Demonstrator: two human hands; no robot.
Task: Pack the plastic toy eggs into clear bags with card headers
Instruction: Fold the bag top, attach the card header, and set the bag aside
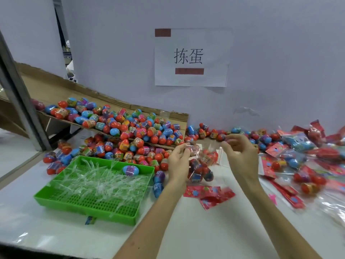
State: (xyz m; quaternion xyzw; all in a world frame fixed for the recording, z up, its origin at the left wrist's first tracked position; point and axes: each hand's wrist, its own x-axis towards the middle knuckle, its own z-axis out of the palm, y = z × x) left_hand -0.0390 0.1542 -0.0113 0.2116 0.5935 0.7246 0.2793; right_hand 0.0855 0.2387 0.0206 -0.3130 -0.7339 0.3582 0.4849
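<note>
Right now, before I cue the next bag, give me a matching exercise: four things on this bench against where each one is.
Things
1. clear bag of eggs
2. lone blue and purple egg
3. loose red card headers
4. paper sign

Places
A. on the wall
B. in the green tray
C. held up between left hand and right hand
D. flat on the table, on the near side of the bag

Pairs: 1-C, 2-B, 3-D, 4-A

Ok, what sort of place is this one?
Likely a toy-packing bench in a factory: heaps of colourful plastic toy eggs on a brown cardboard ramp, filled clear bags with red card headers alongside.
</note>
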